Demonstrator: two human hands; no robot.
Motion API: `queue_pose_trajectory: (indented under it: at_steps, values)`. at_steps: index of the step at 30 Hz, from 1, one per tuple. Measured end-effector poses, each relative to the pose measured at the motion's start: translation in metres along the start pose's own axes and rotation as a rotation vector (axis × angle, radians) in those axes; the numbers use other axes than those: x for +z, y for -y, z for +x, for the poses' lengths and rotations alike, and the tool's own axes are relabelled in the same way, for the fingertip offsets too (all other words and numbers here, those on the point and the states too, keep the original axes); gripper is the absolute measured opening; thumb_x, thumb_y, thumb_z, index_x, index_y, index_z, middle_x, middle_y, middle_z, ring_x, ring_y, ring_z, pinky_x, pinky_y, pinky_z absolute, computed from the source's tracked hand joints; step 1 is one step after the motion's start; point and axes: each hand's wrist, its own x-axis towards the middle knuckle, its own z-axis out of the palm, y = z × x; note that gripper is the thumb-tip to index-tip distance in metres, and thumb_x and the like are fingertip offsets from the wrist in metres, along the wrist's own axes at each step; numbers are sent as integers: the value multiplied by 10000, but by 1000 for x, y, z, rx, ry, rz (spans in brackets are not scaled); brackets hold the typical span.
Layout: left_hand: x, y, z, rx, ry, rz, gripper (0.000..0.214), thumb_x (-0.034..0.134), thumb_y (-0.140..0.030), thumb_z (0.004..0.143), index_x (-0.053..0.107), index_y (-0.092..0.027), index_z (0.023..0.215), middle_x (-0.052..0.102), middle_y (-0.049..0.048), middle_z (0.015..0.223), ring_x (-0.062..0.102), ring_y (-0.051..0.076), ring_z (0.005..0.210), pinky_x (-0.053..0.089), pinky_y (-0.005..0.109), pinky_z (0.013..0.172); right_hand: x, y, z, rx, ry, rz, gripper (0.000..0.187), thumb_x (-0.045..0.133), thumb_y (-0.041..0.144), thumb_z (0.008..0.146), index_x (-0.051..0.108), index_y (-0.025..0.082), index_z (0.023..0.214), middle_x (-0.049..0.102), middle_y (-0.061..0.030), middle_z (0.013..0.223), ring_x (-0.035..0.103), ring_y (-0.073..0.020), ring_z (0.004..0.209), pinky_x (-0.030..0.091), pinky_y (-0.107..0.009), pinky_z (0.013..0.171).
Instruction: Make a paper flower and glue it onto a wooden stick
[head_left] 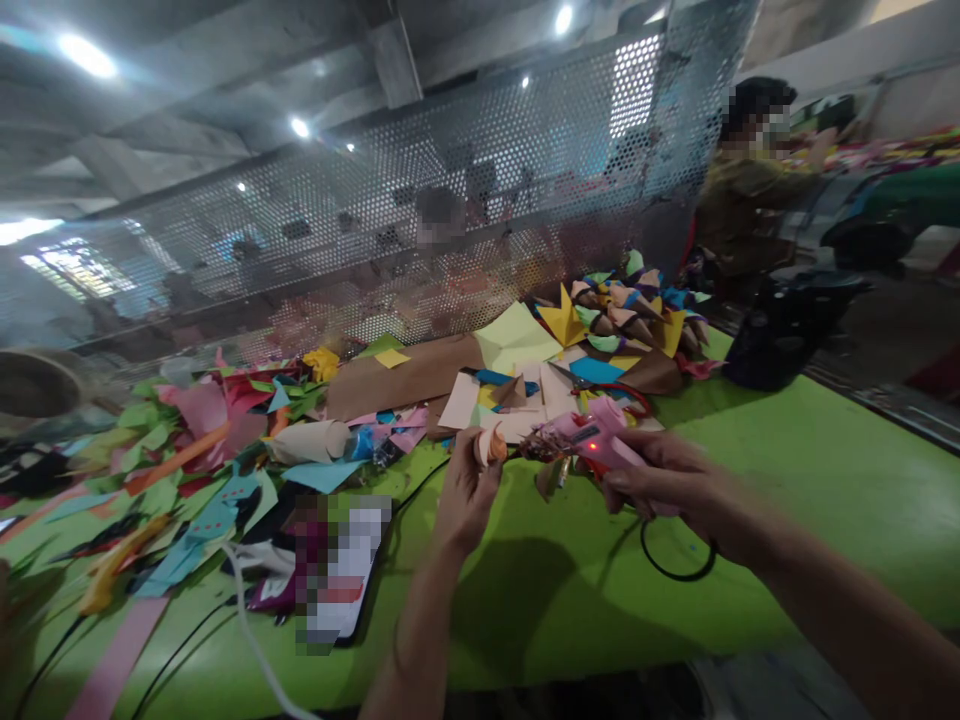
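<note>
Between the fingers of my left hand (469, 495) is a small peach paper roll (491, 446), curled into a loose spiral. My right hand (675, 480) grips a pink hot glue gun (600, 435) with a small red light lit on its side. The gun's nozzle points left toward the paper roll, and brownish strands cling around it. A slight gap seems to separate nozzle and roll. A black cord (679, 575) loops below my right hand. Behind the gun lie scissors with red handles (634, 400), partly covered.
Coloured paper scraps (202, 410) heap across the left of the green table (847, 470). A phone (349, 575) and a yellow glue gun (124, 565) lie at the near left. Folded paper pieces (619, 310) pile up before a perforated metal screen (480, 230). A black bin (787, 325) and a person (750, 200) are right.
</note>
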Motion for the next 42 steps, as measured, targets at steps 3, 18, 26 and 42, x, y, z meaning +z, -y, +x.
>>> queue_pose_trajectory:
  at_steps: [3,18,26,42]
  values:
    - [-1,-2,0,2,6,6,308,422,-441,967,451,-242,1201,546,35,1126,536,199,1021,409,306,923,2,3,-2,6,16,-19,442,716,420,722,662,164,1077,669,-38,705,471,-124,564,313,-239,482]
    - [-2,-4,0,-2,37,-4,392,383,-535,967,436,-229,1206,529,45,1132,522,215,1032,405,314,926,5,23,-7,-82,109,-305,211,602,344,801,693,174,887,663,-44,791,543,-150,651,402,-257,553]
    - [-1,-4,0,-16,27,1,380,396,-531,961,455,-228,1183,536,44,1137,531,213,1027,413,319,925,3,18,-6,-142,52,-330,175,598,352,817,675,201,774,601,-25,695,506,-147,592,376,-264,513]
    - [-2,-10,0,-56,28,8,338,418,-493,954,464,-238,1171,553,38,1121,545,209,995,439,316,894,2,13,-6,-136,53,-311,157,615,331,803,662,191,751,585,-16,679,501,-145,587,375,-261,510]
